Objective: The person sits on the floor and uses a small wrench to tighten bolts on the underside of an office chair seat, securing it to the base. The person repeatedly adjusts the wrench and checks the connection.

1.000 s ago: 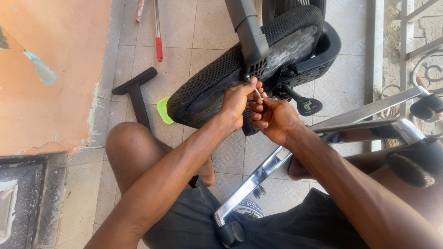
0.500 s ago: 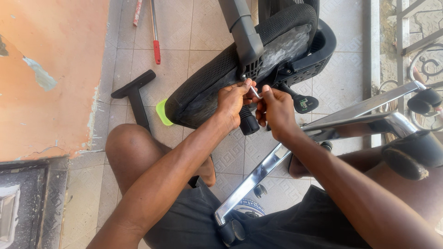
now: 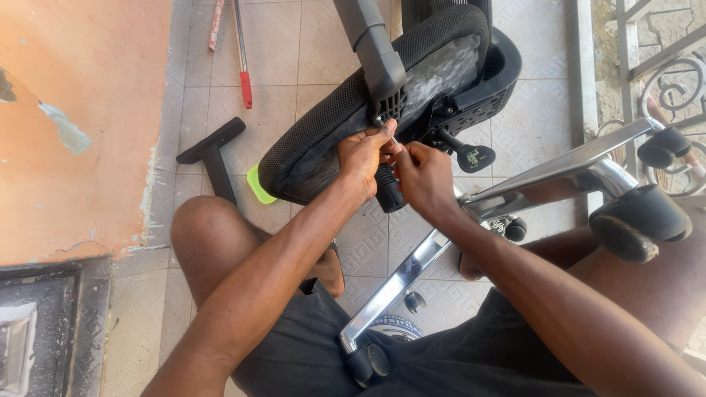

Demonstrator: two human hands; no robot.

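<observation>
Gripping black mesh seat [image 3: 331, 140] w/ hands [image 3: 393, 165]

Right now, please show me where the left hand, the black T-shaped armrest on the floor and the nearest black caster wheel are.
left hand [image 3: 365, 158], head view, on the back of the hand.
black T-shaped armrest [image 3: 211, 148], head view, on its flat pad.
caster wheel [image 3: 638, 222], head view, on the wheel's rounded side.
</observation>
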